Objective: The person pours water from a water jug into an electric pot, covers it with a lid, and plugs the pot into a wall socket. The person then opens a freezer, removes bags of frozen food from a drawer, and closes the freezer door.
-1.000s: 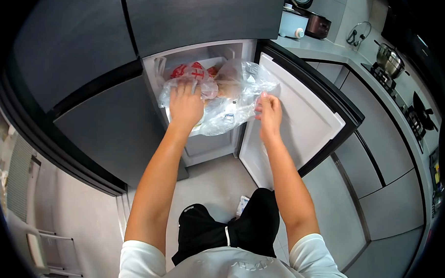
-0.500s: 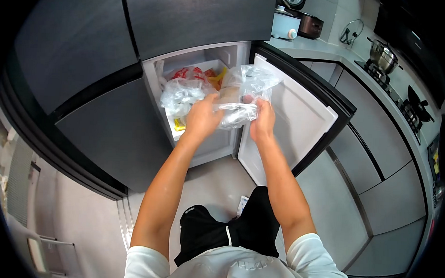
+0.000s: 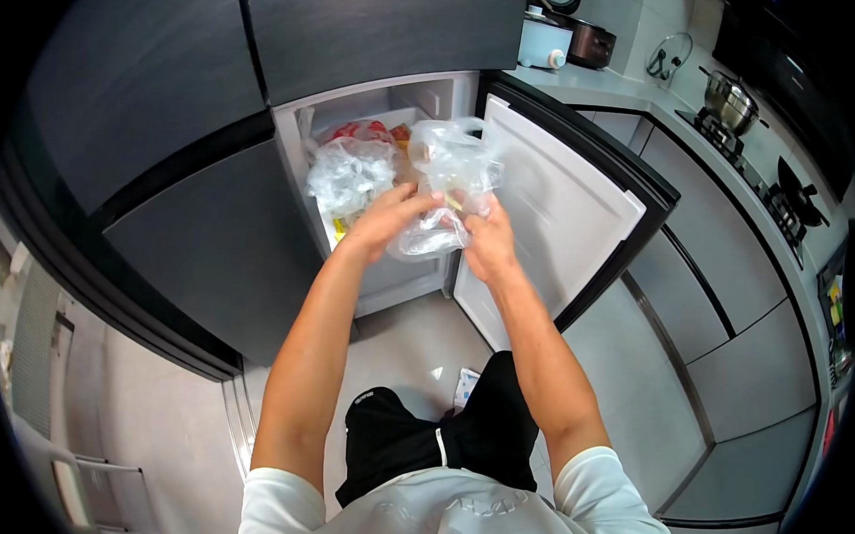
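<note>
A clear plastic bag (image 3: 455, 160) is held up in front of the open freezer drawer, its top loose and crumpled. Something pale and reddish shows through its lower part, too blurred to name. My right hand (image 3: 490, 241) is closed on the bag's right side. On the left side, my left hand (image 3: 387, 220) has its thumb laid over the plastic and its other fingers partly hidden. Just beyond that hand, another crumpled clear bag (image 3: 351, 175) lies in the drawer, beside a bag with red print (image 3: 362, 131).
The freezer door (image 3: 567, 192) stands swung out to the right. Dark fridge panels (image 3: 212, 241) rise on the left. On the counter are a light blue cooker (image 3: 545, 43), a brown pot (image 3: 591, 47) and, by the stove, a steel pot (image 3: 732, 103).
The bag has been drawn in narrower and a little to the left, its top now bunched upright. My right hand has shifted left and lower; my left hand has turned slightly.
</note>
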Tool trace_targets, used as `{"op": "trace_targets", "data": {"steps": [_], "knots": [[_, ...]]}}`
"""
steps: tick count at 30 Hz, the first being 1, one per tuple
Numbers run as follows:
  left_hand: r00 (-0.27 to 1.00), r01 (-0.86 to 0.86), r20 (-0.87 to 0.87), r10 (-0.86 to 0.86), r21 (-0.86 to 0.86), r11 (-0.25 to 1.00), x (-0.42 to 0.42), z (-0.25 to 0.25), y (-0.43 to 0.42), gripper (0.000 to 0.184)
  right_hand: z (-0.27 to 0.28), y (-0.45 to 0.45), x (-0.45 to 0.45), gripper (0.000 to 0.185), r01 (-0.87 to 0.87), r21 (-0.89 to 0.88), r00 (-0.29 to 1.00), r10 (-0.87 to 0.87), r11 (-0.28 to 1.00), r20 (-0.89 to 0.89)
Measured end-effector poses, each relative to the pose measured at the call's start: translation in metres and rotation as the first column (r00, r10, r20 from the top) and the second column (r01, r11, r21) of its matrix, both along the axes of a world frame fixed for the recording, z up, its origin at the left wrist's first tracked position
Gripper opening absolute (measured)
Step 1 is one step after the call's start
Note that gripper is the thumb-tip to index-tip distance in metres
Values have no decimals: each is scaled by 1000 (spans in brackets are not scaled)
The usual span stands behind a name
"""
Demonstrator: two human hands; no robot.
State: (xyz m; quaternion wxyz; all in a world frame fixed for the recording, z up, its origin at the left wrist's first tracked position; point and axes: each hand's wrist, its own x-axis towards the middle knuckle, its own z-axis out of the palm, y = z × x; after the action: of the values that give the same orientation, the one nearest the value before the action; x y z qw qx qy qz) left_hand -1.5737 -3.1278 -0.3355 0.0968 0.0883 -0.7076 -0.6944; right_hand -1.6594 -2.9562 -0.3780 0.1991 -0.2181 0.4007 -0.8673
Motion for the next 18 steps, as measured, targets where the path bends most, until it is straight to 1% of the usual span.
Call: {"op": "trace_targets", "data": {"steps": [1,2,3,4,5,6,7,8,9,10,11,12,13,14,15,16,17,18], "knots": [[993,119,-7,-120,-86,989,8,9,5,83,-2,0,-1,61,-1,2,1000,1,1000,1],[993,119,7,-119,-66,991,13,17,8,72,-2,-1,-5,61,-38,36,999,37,999,9],[993,120,7,-120,-65,991,12,11,4,72,-3,-1,-6,61,-74,69,997,73,995,19],[998,65,-8,-65,-8,998,8,1,-4,62,-1,-1,-4,61,-74,70,997,73,995,17],[1000,9,-23,-8,51,999,4,-9,-11,53,1,-1,-2,59,-96,38,994,93,995,64],[1000,8,-25,-7,51,999,5,-13,-12,53,1,-2,-1,56,-116,5,987,115,993,111],[998,-26,-52,32,127,992,8,-19,-12,47,0,-3,-2,56,-117,5,987,115,993,109],[994,-55,-76,72,203,978,11,-26,-12,42,0,-4,-3,55,-128,-12,980,128,992,151],[995,-54,-76,71,205,977,16,-28,-6,42,1,-4,-1,54,-137,-29,971,140,990,194],[983,-175,-23,181,166,970,19,-30,0,42,1,-5,3,54,-136,-28,971,138,990,193],[957,-291,27,290,123,949,23,-31,5,41,0,-8,8,56,-111,123,992,102,986,74],[967,-253,24,253,177,951,28,-30,6,45,-2,-8,10,62,-66,269,995,82,961,-49],[968,-251,26,250,182,951,33,-30,9,45,-11,-8,7,62,-64,274,996,80,960,-48],[970,-242,33,242,262,934,38,-30,11,48,-20,-7,3,72,294,466,842,4,835,-539],[972,-231,40,231,339,912,43,-27,14,50,-29,-6,0,83,660,415,465,93,627,-880],[983,-166,-9,183,377,911,35,-40,5,48,-3,6,21,102,368,573,695,192,732,-693],[984,-162,-8,178,382,910,30,-54,-4,48,-3,11,27,102,372,577,696,192,727,-692],[995,-23,-69,72,541,841,35,-51,-4,48,-4,17,32,103,324,616,742,212,717,-637]]}}
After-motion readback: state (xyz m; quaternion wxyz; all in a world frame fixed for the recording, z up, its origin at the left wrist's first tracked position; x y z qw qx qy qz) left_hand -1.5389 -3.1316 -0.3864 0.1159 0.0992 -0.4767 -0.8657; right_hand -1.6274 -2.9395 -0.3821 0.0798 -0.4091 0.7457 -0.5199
